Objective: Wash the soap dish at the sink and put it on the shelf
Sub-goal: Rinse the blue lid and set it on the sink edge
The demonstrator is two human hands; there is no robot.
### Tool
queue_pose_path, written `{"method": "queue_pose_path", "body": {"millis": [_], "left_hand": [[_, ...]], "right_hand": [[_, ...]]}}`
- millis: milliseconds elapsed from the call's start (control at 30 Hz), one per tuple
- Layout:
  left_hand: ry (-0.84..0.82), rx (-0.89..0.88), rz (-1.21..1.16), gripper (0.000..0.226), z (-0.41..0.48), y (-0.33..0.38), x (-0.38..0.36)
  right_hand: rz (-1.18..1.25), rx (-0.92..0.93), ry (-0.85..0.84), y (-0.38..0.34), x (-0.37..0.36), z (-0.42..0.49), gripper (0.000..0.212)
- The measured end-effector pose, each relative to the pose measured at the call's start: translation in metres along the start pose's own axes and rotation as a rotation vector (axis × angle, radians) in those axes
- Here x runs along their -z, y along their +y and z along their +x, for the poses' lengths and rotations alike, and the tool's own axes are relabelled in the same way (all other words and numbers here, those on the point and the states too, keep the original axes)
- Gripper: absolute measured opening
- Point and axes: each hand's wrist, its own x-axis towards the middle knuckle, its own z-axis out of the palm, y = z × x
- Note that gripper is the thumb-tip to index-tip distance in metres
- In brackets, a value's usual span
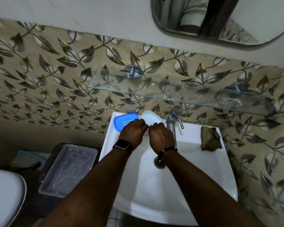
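A white sink [184,185] is seen from above, with both forearms reaching in from six o'clock. A pale translucent soap-dish cover [150,119] is held over the back rim of the basin: the left hand [134,132] is closed on its left edge and the right hand [161,136] on its right edge, the fingers curled over it. A blue perforated soap-dish tray [124,121] is lying on the sink's back left corner, at nine o'clock from the cover and partly hidden by the left hand. A metal tap [173,121] is set at three o'clock from the cover, just beside the right hand. A crumpled brown cloth [210,139] is resting on the rim further toward three o'clock. A glass shelf [179,94] is mounted on the leaf-patterned wall at twelve o'clock above the sink. A clear plastic container [67,169] is placed at nine o'clock, beside the sink.
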Motion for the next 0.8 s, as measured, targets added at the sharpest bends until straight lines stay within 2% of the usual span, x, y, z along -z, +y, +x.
{"method": "queue_pose_path", "body": {"millis": [267,400,600,800], "left_hand": [[0.168,-0.119,0.068,0.022,-0.027,0.011,0.054],[0.236,-0.123,0.094,0.022,-0.044,0.023,0.071],[0.250,-0.095,0.139,0.022,-0.060,0.056,0.081],[0.265,-0.136,0.173,0.023,-0.059,0.089,0.093]], "right_hand": [[0.071,0.027,0.150,-0.007,0.030,-0.031,0.007],[0.246,0.007,0.161,-0.006,0.033,-0.048,0.013],[0.595,-0.112,0.179,-0.002,0.035,-0.076,0.020],[0.946,-0.282,0.144,0.007,0.043,-0.089,0.014]]}}
